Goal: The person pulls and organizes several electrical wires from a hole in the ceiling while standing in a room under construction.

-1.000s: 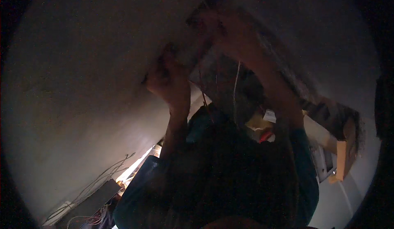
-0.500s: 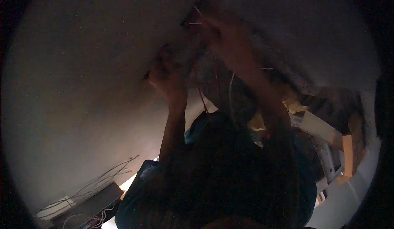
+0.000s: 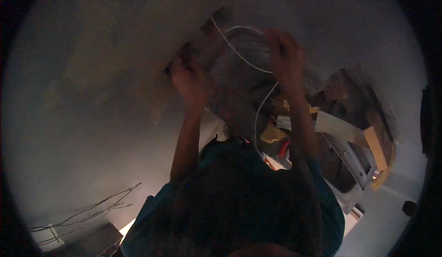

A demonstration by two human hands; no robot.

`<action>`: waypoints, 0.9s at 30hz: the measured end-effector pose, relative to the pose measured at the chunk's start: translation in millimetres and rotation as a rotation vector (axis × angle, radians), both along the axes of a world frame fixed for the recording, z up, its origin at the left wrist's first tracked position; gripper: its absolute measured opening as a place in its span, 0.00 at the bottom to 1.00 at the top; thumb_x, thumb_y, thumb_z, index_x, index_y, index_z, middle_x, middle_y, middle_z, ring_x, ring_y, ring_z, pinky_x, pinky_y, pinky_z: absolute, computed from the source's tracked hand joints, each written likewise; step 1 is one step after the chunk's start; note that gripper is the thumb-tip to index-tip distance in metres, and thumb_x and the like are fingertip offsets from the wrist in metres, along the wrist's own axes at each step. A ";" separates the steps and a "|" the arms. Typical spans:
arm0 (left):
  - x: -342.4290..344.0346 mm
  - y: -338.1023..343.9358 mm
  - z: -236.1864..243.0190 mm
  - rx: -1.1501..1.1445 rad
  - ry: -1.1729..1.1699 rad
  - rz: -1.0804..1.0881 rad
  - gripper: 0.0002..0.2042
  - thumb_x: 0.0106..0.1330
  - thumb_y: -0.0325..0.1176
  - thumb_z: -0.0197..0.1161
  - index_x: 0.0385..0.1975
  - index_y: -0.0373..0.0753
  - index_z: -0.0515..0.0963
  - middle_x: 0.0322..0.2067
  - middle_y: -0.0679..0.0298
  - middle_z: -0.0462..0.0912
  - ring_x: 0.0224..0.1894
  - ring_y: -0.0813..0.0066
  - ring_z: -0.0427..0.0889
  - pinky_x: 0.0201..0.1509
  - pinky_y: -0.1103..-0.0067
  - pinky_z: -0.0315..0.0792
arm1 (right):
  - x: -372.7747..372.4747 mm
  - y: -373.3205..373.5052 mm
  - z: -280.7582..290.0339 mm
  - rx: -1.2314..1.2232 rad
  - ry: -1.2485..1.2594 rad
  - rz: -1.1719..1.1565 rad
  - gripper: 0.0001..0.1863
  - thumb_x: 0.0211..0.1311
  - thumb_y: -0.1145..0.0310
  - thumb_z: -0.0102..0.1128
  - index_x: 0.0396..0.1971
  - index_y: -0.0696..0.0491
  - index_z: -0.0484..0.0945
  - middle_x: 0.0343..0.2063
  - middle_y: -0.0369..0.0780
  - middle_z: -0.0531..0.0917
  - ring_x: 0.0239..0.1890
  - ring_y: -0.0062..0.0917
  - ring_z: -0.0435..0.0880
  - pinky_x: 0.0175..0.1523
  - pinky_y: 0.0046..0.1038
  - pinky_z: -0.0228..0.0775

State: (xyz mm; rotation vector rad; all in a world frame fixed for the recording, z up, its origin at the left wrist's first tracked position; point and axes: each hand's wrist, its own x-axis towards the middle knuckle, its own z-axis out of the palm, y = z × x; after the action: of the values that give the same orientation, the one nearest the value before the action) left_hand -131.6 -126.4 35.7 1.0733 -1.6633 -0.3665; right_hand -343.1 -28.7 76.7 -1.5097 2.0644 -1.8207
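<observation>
In dim light, a thin white wire [image 3: 239, 55] comes out of a dark square opening [image 3: 222, 18] in the grey wall surface. My right hand [image 3: 286, 61] is closed on this wire, right of the opening. One stretch bows over the top to my fingers, and another hangs below my hand in a curve. Against a second dark opening [image 3: 186, 49], lower and to the left, my left hand [image 3: 186, 79] has its fingers curled. What those fingers grip, if anything, is lost in the dark.
Several loose wires [image 3: 99, 211] stick out at the lower left beside a white plate [image 3: 48, 237]. At the right lie a long pale box [image 3: 340, 130], an orange-brown block [image 3: 375, 147], a yellow crumpled piece [image 3: 272, 133] and a red object [image 3: 284, 147].
My right hand has moved away from the upper opening, to the right and down, drawing out a longer loop of white wire. My left hand stays by the lower opening.
</observation>
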 end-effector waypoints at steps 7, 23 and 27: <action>18.8 81.7 58.9 -0.048 -0.116 -0.165 0.17 0.63 0.30 0.65 0.52 0.37 0.79 0.48 0.53 0.82 0.49 0.56 0.80 0.53 0.68 0.74 | 36.2 61.4 23.8 0.031 0.170 0.035 0.08 0.68 0.70 0.59 0.41 0.54 0.85 0.29 0.40 0.83 0.30 0.23 0.80 0.37 0.25 0.71; 73.7 150.8 59.7 0.084 -0.308 -0.333 0.11 0.64 0.26 0.62 0.47 0.40 0.80 0.37 0.51 0.85 0.39 0.47 0.84 0.40 0.63 0.78 | 100.9 127.8 24.6 0.093 0.273 0.198 0.12 0.64 0.73 0.60 0.46 0.47 0.83 0.36 0.43 0.83 0.29 0.35 0.81 0.36 0.35 0.74; 65.6 158.1 53.1 0.094 -0.249 -0.322 0.12 0.64 0.25 0.61 0.47 0.38 0.80 0.37 0.51 0.85 0.37 0.49 0.85 0.40 0.64 0.79 | 99.0 140.5 26.6 0.105 0.277 0.241 0.14 0.64 0.73 0.59 0.48 0.46 0.83 0.37 0.42 0.82 0.28 0.35 0.81 0.35 0.36 0.73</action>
State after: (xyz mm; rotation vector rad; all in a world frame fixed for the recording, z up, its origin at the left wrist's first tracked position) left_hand -66.0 31.7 88.8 0.9475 -2.0677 -0.5404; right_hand -244.2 111.8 103.4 -1.9751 1.9367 -1.4683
